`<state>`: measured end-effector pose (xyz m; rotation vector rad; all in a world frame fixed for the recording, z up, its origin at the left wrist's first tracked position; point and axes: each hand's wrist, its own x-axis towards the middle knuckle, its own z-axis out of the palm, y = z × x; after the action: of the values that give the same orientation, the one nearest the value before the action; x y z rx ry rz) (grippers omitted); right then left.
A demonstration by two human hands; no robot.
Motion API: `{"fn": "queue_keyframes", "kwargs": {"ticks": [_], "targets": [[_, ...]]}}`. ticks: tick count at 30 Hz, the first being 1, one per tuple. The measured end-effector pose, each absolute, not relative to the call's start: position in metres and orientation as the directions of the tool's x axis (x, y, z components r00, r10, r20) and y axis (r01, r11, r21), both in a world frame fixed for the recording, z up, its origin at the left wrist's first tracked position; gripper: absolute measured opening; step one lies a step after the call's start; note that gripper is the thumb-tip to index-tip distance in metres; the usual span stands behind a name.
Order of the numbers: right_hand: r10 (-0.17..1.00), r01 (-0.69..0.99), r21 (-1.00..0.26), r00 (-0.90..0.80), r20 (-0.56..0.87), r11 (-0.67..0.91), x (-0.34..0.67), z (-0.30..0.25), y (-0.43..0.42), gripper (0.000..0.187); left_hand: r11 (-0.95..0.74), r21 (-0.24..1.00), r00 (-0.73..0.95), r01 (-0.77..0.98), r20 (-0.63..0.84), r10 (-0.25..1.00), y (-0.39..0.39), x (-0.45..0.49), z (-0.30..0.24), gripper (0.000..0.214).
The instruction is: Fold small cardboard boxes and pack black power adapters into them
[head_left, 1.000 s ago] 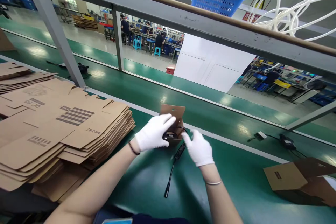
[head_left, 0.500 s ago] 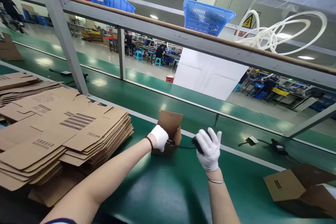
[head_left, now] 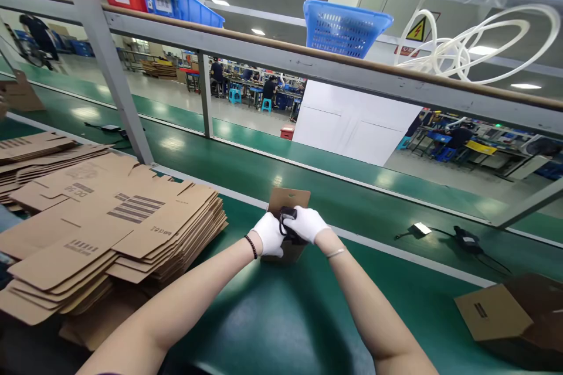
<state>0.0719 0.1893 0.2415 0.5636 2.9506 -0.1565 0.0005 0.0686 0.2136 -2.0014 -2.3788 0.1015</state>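
A small open cardboard box point(head_left: 290, 194) stands on the green work surface, its back flap raised. My left hand point(head_left: 269, 235), in a white glove, is closed on the box's left side; its fingertips are partly hidden. Over the box opening, my right hand point(head_left: 307, 224), also gloved, grips a black power adapter point(head_left: 288, 212) with a black cable looping beside it. The two hands are close together, and most of the box's inside is covered by them.
Flat cardboard cartons point(head_left: 132, 211) are stacked at the left. Another open box point(head_left: 495, 310) sits at the right. An adapter with a cable point(head_left: 468, 243) lies on the green conveyor belt point(head_left: 246, 167). A metal rail point(head_left: 264, 44) above carries a blue basket point(head_left: 345, 26).
My right hand has moved left with the black adapter, from beside the box to over its opening. My left hand stays at the box. The view has shifted slightly.
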Motion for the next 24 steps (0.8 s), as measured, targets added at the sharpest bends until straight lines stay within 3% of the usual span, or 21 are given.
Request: {"fn": "queue_keyframes", "kwargs": {"ticks": [3, 6, 8, 12, 18, 24], "targets": [[0.335, 0.344, 0.010, -0.905, -0.262, 0.939, 0.047, 0.243, 0.182, 0.034, 0.110, -0.057, -0.108, 0.992, 0.043, 0.993, 0.060, 0.001, 0.212, 0.046], [0.286, 0.286, 0.054, -0.886, -0.364, 0.957, 0.034, 0.235, 0.179, 0.026, 0.078, -0.043, -0.075, 0.996, 0.070, 0.995, 0.045, -0.005, 0.216, 0.019], [0.250, 0.246, 0.063, -0.881, -0.401, 0.967, 0.032, 0.229, 0.180, 0.027, 0.109, -0.039, -0.104, 0.993, 0.112, 0.988, 0.038, -0.011, 0.221, 0.017], [0.224, 0.214, 0.069, -0.897, -0.380, 0.974, 0.038, 0.224, 0.181, 0.029, 0.122, -0.078, -0.110, 0.989, 0.145, 0.983, 0.041, -0.017, 0.229, 0.015], [0.205, 0.191, 0.093, -0.960, -0.188, 0.977, 0.062, 0.238, 0.190, 0.036, 0.149, -0.132, -0.136, 0.980, 0.101, 0.985, 0.060, -0.025, 0.234, 0.019], [0.080, 0.076, 0.025, -0.923, -0.376, 0.997, 0.054, 0.250, 0.195, 0.037, 0.143, -0.119, -0.141, 0.983, 0.021, 0.990, 0.079, -0.027, 0.222, 0.018]]}}
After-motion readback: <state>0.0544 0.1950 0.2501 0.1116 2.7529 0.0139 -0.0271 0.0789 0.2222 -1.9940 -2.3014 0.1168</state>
